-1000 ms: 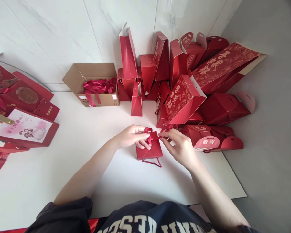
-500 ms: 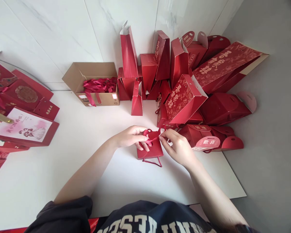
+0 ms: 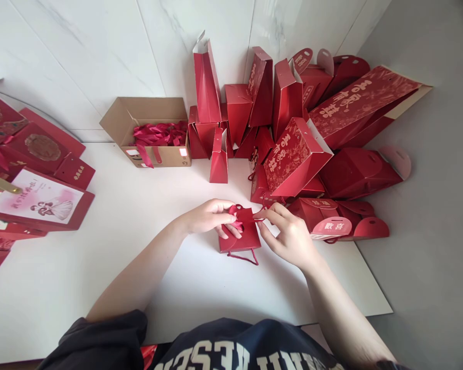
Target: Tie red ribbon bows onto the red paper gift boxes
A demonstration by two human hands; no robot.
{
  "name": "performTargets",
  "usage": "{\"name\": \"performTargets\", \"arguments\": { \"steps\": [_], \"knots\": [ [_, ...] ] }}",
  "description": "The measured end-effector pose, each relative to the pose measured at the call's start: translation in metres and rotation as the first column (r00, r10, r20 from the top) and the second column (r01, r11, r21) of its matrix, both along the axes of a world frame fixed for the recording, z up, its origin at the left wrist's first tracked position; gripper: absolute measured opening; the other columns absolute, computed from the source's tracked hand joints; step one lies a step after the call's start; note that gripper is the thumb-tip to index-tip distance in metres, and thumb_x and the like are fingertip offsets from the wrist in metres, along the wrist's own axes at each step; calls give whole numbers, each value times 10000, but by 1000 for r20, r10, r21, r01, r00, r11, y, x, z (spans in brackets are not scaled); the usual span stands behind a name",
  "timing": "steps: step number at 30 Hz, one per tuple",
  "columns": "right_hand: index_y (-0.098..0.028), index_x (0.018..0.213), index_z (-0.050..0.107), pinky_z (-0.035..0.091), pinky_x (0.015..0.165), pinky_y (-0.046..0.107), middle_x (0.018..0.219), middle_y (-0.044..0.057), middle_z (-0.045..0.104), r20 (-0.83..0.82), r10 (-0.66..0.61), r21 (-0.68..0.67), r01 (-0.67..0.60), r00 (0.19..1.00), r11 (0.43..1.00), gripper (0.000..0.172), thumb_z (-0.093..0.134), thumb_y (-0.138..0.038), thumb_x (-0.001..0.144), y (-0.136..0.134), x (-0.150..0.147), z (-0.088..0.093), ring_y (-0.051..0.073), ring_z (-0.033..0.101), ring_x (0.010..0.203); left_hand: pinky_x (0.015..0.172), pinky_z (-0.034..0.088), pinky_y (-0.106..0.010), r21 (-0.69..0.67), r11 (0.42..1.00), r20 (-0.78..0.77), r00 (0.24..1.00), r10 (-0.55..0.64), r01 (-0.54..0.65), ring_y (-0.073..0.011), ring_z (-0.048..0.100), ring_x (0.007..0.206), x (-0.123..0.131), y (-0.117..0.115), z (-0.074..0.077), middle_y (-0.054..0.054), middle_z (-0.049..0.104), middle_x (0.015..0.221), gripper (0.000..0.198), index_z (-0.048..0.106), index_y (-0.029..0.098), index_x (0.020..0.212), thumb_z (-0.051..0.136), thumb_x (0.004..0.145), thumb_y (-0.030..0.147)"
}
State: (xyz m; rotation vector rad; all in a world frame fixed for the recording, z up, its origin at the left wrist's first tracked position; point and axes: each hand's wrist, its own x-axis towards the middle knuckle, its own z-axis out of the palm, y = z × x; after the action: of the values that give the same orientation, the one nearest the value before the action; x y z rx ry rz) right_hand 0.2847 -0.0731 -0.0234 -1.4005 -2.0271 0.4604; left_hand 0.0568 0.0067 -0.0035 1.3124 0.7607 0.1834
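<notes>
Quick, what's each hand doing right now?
Left hand: closed, holding red ribbon over the small red box.
Right hand: closed, pinching red ribbon too.

the ribbon (image 3: 237, 224) looks satiny; the bag (image 3: 249, 238), smooth card; the carton (image 3: 170, 158), matt cardboard.

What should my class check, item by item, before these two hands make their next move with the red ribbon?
1. Left hand holding the ribbon over the small red package: ok.
2. Right hand fingers on the ribbon: ok.
3. Package resting on the white table: ok.
4. Cord handle clear of both hands: ok.
5. Spare ribbons all inside the cardboard box: not ok, some hang over its front.
6. Knot tight: cannot tell, fingers hide it.
</notes>
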Motion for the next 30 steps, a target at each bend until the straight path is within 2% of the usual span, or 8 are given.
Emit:
{"name": "performTargets", "arguments": {
  "steps": [4,7,9,14,18,24,27,30],
  "knots": [
    [-273,1204,627,501,811,354,993,76,550,-142,83,-37,-89,986,995,311,395,-272,997,1,-1,10,211,600,884,625,554,-246,22,999,2,1000,-25,25,-233,722,929,0,0,0,-107,715,1007,201,611,161,1003,552,909,329],
    [-264,1150,644,458,946,384,1086,90,541,-230,138,-51,-153,963,987,318,357,-293,1018,12,-7,13,233,561,1058,631,555,-244,33,999,3,1000,-22,22,-231,720,931,1,0,1,-96,716,971,186,605,163,989,550,908,322],
    [-245,1063,650,415,1007,404,1119,91,556,-244,140,-121,-173,960,977,291,378,-341,1018,22,-10,10,243,530,1126,637,554,-247,37,999,-8,1000,-21,22,-235,718,941,1,-1,3,-98,716,955,170,592,158,947,545,912,317],
    [-224,929,585,392,1038,405,1142,77,568,-316,168,-327,-273,934,905,245,472,-435,980,39,-11,-1,223,528,1148,652,553,-256,46,998,-1,999,-40,40,-236,718,945,1,-2,4,-93,708,966,166,587,162,968,538,915,311],
    [-222,890,582,329,1100,409,1280,81,523,-410,184,-370,-348,893,861,264,478,-451,974,42,-10,-4,222,458,1278,669,554,-267,56,997,9,998,-60,60,-233,719,946,0,-1,1,-112,704,1021,218,591,164,1083,529,923,299],
    [-197,776,605,352,1070,406,1220,87,573,-480,241,-393,-452,844,801,316,513,-438,959,46,-12,-5,230,514,1220,694,556,-275,73,995,0,997,-72,72,-227,717,955,0,-2,2,-115,712,1032,217,606,171,1093,520,929,284],
    [-189,714,560,363,1051,398,1238,83,571,-499,229,-376,-447,836,812,287,602,-390,914,46,-10,-8,226,530,1199,692,558,-286,57,997,1,998,-59,58,-239,721,943,1,-2,3,-121,722,1014,194,606,163,1041,552,912,298],
    [-192,711,518,396,1004,375,1192,77,579,-503,202,-310,-394,840,865,269,648,-347,887,43,-6,-12,212,551,1142,693,558,-289,26,999,-7,999,-38,38,-244,724,940,1,-2,4,-125,732,994,165,588,152,941,557,908,311]
  ]
}}
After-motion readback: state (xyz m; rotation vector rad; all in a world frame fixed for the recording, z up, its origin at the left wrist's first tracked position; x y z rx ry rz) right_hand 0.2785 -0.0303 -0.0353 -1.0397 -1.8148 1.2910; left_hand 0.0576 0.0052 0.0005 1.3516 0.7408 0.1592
